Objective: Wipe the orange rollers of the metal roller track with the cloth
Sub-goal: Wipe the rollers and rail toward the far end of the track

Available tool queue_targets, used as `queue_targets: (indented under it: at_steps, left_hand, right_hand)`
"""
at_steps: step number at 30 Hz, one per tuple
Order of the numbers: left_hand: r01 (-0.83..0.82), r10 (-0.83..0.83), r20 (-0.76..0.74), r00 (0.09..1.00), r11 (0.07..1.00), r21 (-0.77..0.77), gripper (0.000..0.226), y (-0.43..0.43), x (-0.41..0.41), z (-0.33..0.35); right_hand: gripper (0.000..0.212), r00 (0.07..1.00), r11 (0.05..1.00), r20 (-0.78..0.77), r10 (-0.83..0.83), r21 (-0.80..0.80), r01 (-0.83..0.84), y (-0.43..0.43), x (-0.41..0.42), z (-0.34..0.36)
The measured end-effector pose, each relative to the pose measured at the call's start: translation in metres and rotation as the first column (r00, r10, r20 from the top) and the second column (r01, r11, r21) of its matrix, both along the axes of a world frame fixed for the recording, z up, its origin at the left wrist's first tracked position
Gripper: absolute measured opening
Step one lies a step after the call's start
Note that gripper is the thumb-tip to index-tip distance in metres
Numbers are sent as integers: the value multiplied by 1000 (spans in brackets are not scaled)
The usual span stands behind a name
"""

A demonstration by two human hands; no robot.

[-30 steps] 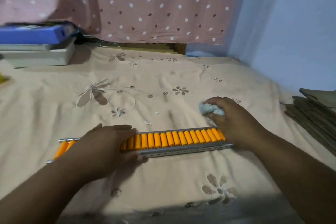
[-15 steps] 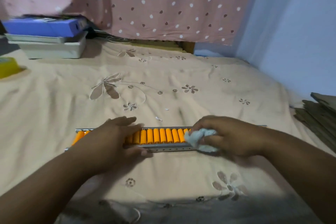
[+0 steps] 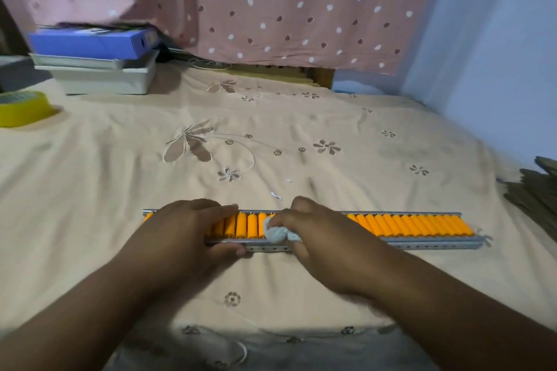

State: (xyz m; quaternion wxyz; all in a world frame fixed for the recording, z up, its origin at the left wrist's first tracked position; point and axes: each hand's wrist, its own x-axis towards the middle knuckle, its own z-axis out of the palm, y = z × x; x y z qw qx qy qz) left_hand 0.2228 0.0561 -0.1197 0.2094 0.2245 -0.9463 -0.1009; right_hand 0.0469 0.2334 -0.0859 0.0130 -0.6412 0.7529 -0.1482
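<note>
1. The right hand bunches a pale cloth in closed fingers and presses it onto the orange rollers, just left of the track's middle.
2. The left hand lies spread and flat over the left end of the metal roller track, thumb on the near rail, apparently pinning it so it cannot slide on the soft bedding.
3. The track lies crosswise on a beige floral bedsheet, its right-hand rollers uncovered.
4. Beyond the track, small white scraps lie on the sheet; nothing blocks the stroke.
5. Far behind the track's left end sit a yellow tape roll and a blue box on white trays; stacked cardboard lies off its right end.
</note>
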Motion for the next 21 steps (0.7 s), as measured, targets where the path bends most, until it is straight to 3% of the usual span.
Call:
queue_targets:
  at_steps: [3, 5, 7, 10, 16, 18, 21]
  left_hand:
    - [37, -37, 10, 999, 999, 40, 61, -2, 1, 3]
    - [48, -49, 48, 998, 998, 32, 71, -7, 4, 5]
    - [22, -23, 93, 995, 1000, 5, 84, -16, 11, 7]
    - [-43, 41, 123, 992, 999, 15, 89, -25, 23, 3]
    - [-85, 80, 78, 994, 995, 54, 91, -30, 26, -7]
    - [-79, 75, 61, 995, 995, 54, 88, -31, 25, -9]
    - [-59, 56, 49, 997, 997, 52, 84, -31, 26, -9]
  right_hand:
    - [28, 981, 981, 189, 39, 178, -73, 5, -9, 22]
    - [28, 963, 998, 270, -2, 61, -15, 2, -23, 32]
    - [29, 954, 982, 274, -118, -114, 154, -7, -36, 32]
    - [31, 951, 953, 180, -250, -126, 274, -27, -32, 13]
    - [43, 989, 975, 28, -145, -167, 147, -46, 33, -19]
    - [38, 996, 983, 45, -76, -167, 83, -41, 52, -20]
    - [29, 986, 999, 164, 38, 8, -40, -29, 63, -18]
